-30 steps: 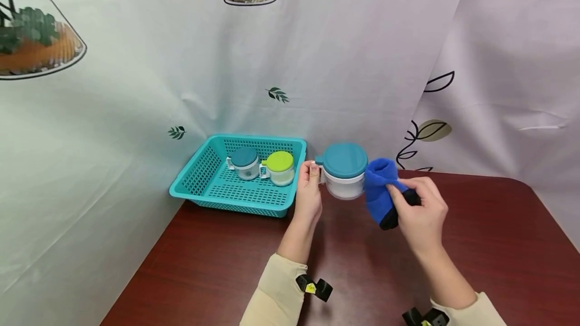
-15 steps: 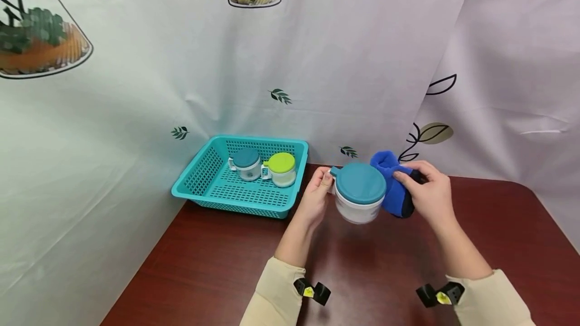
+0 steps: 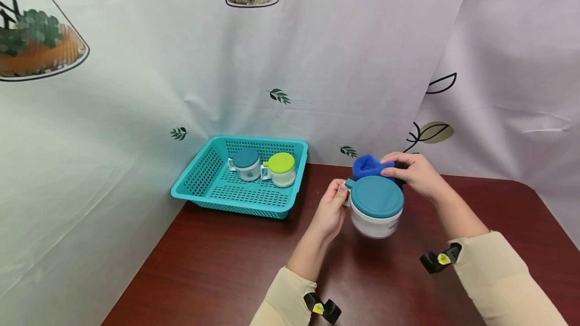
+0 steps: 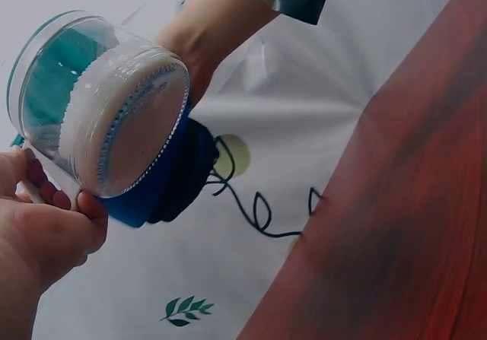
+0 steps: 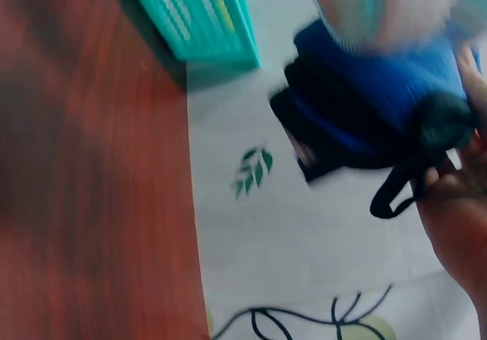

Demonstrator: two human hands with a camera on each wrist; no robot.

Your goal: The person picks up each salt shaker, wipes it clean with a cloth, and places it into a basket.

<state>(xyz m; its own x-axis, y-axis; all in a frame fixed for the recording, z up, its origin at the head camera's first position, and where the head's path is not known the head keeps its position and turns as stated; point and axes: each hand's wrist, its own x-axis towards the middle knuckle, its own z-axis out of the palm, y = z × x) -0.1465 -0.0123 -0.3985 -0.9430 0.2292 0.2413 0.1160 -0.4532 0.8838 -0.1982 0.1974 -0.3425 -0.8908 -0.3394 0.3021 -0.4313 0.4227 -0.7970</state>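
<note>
My left hand (image 3: 330, 211) grips the handle of a clear seasoning jar (image 3: 377, 200) with a teal lid, held up over the table. White granular contents show through its wall in the left wrist view, where the jar (image 4: 125, 119) is tilted with its base toward the camera. Between the thumb and fingers of my right hand (image 3: 416, 174) is a blue cloth (image 3: 365, 166) with black parts. It lies against the far side of the jar, which hides its lower part in the head view. Black edges and a small loop show on the cloth (image 5: 380, 89) in the right wrist view.
A turquoise perforated basket (image 3: 226, 208) stands at the back left of the dark red table (image 3: 217, 265). Inside it are a teal-lidded jar (image 3: 246, 162) and a green-lidded jar (image 3: 282, 169). A patterned white curtain (image 3: 353, 64) hangs close behind the table.
The jar has moved right and nearer the person in my left hand. My right hand has shifted the cloth from the jar's right side to behind it. Basket and its jars stay put.
</note>
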